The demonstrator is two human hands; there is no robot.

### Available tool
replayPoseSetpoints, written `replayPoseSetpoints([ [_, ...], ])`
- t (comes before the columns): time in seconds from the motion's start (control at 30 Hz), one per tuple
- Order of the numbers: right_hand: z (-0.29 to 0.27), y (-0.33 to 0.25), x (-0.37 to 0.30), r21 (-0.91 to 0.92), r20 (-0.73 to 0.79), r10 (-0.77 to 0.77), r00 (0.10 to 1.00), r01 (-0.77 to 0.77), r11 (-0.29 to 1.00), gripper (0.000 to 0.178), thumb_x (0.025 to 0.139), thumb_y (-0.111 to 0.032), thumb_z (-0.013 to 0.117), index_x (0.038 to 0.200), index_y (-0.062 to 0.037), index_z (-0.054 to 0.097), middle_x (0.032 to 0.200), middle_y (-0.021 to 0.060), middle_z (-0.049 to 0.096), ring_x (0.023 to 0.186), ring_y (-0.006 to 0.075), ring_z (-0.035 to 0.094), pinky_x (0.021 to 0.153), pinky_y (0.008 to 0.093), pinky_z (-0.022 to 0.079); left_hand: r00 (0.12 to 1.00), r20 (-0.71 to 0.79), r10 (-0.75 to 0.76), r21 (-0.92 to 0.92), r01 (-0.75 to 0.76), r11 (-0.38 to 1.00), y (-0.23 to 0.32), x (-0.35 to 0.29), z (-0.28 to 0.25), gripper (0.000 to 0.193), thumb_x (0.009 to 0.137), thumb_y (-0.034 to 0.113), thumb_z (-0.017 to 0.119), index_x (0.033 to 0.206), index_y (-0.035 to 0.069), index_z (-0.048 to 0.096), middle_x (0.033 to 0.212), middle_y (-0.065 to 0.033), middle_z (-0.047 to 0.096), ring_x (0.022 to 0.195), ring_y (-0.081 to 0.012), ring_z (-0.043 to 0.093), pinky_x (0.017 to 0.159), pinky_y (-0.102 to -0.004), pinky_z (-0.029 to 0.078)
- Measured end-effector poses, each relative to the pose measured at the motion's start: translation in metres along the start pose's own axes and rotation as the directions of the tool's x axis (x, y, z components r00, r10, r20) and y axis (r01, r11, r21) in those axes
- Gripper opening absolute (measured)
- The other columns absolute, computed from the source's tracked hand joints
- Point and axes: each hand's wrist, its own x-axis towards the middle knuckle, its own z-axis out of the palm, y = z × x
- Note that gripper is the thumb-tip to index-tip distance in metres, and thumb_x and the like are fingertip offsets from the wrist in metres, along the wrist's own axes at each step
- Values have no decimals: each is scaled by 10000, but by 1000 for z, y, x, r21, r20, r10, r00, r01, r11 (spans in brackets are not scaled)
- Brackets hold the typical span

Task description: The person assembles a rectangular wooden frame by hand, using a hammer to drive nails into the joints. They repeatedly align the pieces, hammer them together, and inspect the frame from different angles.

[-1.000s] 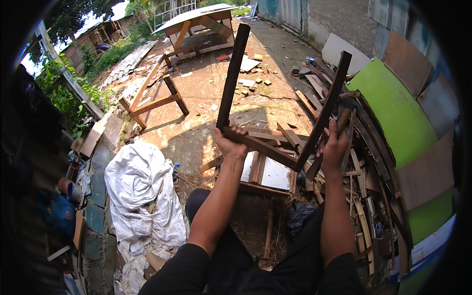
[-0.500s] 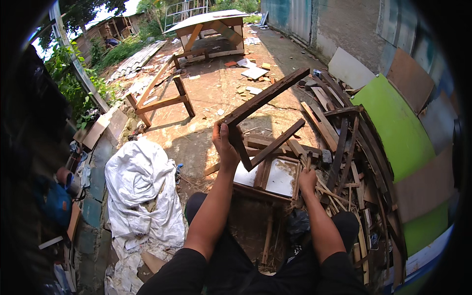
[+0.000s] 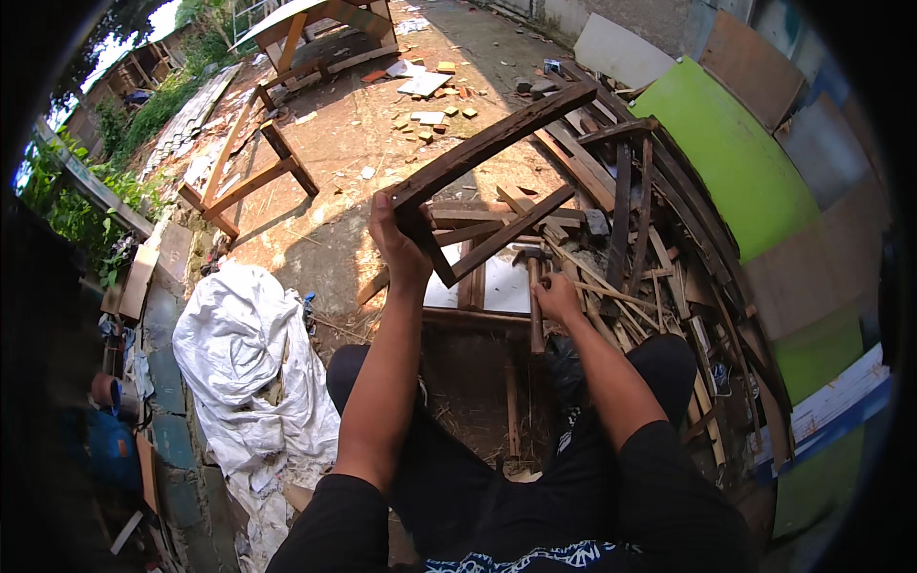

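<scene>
My left hand (image 3: 399, 244) is closed round the corner of a dark brown wooden frame (image 3: 492, 143), its long bars reaching up and to the right. The frame is tilted and open at its far right side. My right hand (image 3: 557, 298) grips a hammer (image 3: 537, 332) by its wooden handle; the hammer head is at the top, close to the frame's lower bar but apart from it as far as I can see. Under both lies a wooden piece with white panels (image 3: 506, 285), just beyond my knees.
On the right are a heap of timber strips (image 3: 626, 205) and a leaning green board (image 3: 731, 158). At the left lies a crumpled white sheet (image 3: 244, 344). Farther off stand a small wooden frame (image 3: 253, 181) and a white-topped table (image 3: 325, 38); rubble (image 3: 430, 110) is scattered nearby.
The view has tilted downward and shifted right. My right hand has moved nearer the frame, and the hammer in it shows plainly now. My left hand still holds the frame.
</scene>
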Motion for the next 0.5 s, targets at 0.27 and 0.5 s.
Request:
replayPoseSetpoints([
  [0.27,-66,112,-36,-32,276,355,893,-361,932,261,983,-221,662,1110,-20,770,994,179,772,841,303,742,774,439,596,982,65,-180,41,177,983,-25,-14,14,449,998,521,495,1024,93,627,729,-65,611,674,-193,591,643,-340,486],
  [0.5,-7,177,-126,-68,704,501,503,-655,753,318,978,-78,538,1206,17,736,981,183,785,828,252,763,759,398,618,972,38,-231,109,225,968,-42,-30,20,418,999,498,495,1029,101,620,756,-73,627,676,-191,580,637,-346,467],
])
